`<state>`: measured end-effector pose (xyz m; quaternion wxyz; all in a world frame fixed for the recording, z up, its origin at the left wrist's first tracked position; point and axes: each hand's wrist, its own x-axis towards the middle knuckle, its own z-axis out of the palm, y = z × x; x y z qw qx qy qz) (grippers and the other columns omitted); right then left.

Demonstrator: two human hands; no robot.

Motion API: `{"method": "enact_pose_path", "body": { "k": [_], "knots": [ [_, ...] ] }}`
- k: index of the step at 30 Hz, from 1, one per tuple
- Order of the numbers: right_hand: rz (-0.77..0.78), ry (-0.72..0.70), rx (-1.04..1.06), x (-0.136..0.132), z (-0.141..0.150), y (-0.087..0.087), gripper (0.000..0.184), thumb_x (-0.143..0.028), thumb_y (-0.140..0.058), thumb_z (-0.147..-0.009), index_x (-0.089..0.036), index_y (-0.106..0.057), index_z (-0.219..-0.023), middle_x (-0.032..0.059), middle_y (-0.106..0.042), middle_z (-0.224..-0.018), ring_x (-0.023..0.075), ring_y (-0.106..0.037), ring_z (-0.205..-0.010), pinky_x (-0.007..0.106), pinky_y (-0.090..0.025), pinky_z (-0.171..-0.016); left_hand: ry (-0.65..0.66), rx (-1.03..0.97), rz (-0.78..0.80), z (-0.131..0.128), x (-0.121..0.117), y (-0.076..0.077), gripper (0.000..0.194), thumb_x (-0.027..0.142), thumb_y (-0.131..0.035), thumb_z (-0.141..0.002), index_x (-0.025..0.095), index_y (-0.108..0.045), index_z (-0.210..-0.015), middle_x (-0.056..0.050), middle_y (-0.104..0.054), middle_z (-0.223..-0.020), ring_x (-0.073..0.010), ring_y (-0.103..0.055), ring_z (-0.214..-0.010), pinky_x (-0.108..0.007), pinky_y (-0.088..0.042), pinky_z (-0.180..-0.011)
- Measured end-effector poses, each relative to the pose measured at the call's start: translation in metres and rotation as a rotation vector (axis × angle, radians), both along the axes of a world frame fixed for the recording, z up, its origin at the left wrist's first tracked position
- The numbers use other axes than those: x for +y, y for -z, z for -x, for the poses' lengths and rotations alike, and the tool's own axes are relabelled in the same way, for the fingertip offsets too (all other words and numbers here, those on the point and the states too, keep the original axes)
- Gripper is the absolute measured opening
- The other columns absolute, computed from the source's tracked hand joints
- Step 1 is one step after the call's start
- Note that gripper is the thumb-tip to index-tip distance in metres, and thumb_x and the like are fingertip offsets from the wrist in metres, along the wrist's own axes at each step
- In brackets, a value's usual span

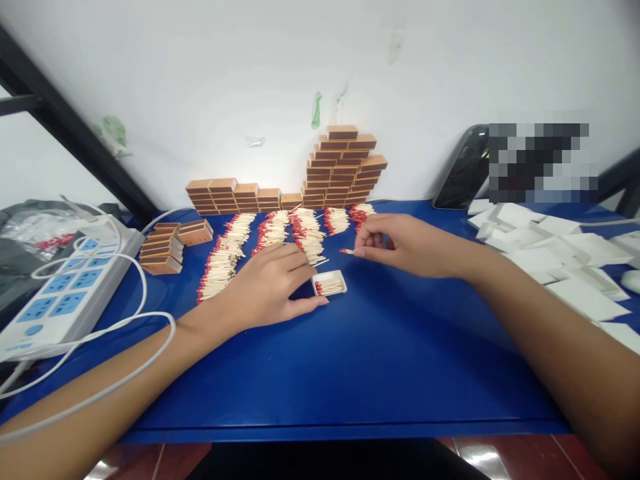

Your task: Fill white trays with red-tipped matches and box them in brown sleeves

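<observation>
A small white matchbox tray (344, 283) lies on the blue table with red-tipped matches (330, 287) inside it. My left hand (275, 283) is closed about the tray's left end, thumb at the near side and fingers at the far side. Just beyond the tray to the right, my right hand (383, 243) pinches matches (347, 251) between thumb and fingers, their red heads pointing left; how many is unclear. Rows of loose matches (306, 233) lie behind my left hand, which partly covers them. A smaller match pile (361, 213) sits behind my right hand.
Brown matchboxes (343, 160) are stacked against the wall, with a lower row (220, 193) to the left and another group (163, 248) nearer. A power strip (65, 287) and white cable (170, 327) occupy the left. White empty trays (565, 247) and a phone (463, 167) are right.
</observation>
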<state>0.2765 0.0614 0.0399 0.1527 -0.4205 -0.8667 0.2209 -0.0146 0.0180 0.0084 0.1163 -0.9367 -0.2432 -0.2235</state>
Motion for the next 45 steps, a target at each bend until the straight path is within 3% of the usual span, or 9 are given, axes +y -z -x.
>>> {"method": "enact_pose_path", "body": {
  "k": [6,14,30,34,39,42,45],
  "knots": [
    [0.012,-0.102,0.051,-0.018,0.02,0.006,0.02,-0.041,-0.063,-0.099,-0.023,-0.069,-0.091,0.005,-0.07,-0.092,0.0193,-0.06,-0.078,0.033,-0.044,-0.068,0.019,-0.02,0.009,0.0,0.0,0.001,0.037,0.05,-0.066,-0.104,0.014,-0.073,-0.097,-0.009,-0.073,-0.092,-0.0241,-0.069,-0.089,-0.039,-0.055,-0.082],
    [-0.001,-0.123,0.068,-0.02,0.031,0.02,0.013,-0.031,-0.064,-0.1,-0.021,-0.067,-0.093,0.005,-0.067,-0.093,0.0188,-0.059,-0.082,0.033,-0.044,-0.071,0.019,-0.031,0.023,-0.001,0.0,0.002,0.038,0.05,-0.066,-0.104,0.013,-0.073,-0.098,-0.009,-0.073,-0.092,-0.024,-0.07,-0.089,-0.039,-0.056,-0.083],
    [0.068,-0.119,0.092,-0.024,0.034,0.023,0.019,-0.037,-0.059,-0.103,-0.021,-0.065,-0.094,0.0051,-0.067,-0.093,0.0186,-0.058,-0.079,0.033,-0.044,-0.071,0.014,-0.017,0.014,0.0,0.001,0.002,0.038,0.051,-0.066,-0.103,0.014,-0.074,-0.099,-0.008,-0.074,-0.09,-0.0239,-0.071,-0.087,-0.038,-0.056,-0.082],
    [0.003,-0.075,0.123,-0.013,0.024,0.015,0.023,-0.041,-0.059,-0.103,-0.021,-0.066,-0.092,0.0051,-0.07,-0.089,0.0192,-0.059,-0.078,0.033,-0.044,-0.071,0.008,-0.016,0.013,0.001,0.001,0.002,0.04,0.052,-0.066,-0.103,0.014,-0.073,-0.096,-0.008,-0.073,-0.09,-0.0237,-0.069,-0.087,-0.038,-0.056,-0.081],
    [-0.201,0.174,0.052,0.02,-0.012,0.01,0.025,-0.043,-0.065,-0.096,-0.021,-0.069,-0.085,0.0077,-0.072,-0.089,0.0209,-0.061,-0.077,0.034,-0.044,-0.071,0.005,-0.013,-0.02,0.0,0.0,0.0,0.04,0.051,-0.065,-0.104,0.014,-0.073,-0.093,-0.006,-0.069,-0.084,-0.0226,-0.067,-0.083,-0.037,-0.054,-0.079],
    [-0.151,0.252,-0.033,0.038,-0.032,0.014,0.024,-0.043,-0.066,-0.093,-0.021,-0.073,-0.086,0.0074,-0.073,-0.086,0.0222,-0.061,-0.075,0.035,-0.044,-0.07,0.009,-0.014,-0.017,-0.001,0.0,0.0,0.039,0.051,-0.065,-0.104,0.014,-0.073,-0.093,-0.007,-0.07,-0.085,-0.0225,-0.066,-0.083,-0.037,-0.054,-0.079],
    [-0.051,0.23,-0.06,0.048,-0.041,0.022,0.028,-0.048,-0.066,-0.091,-0.022,-0.077,-0.088,0.0064,-0.075,-0.084,0.0225,-0.061,-0.074,0.035,-0.044,-0.069,0.011,-0.021,-0.014,0.0,0.001,0.001,0.04,0.052,-0.065,-0.104,0.015,-0.073,-0.094,-0.007,-0.072,-0.088,-0.0229,-0.067,-0.085,-0.037,-0.054,-0.08]
  ]
}}
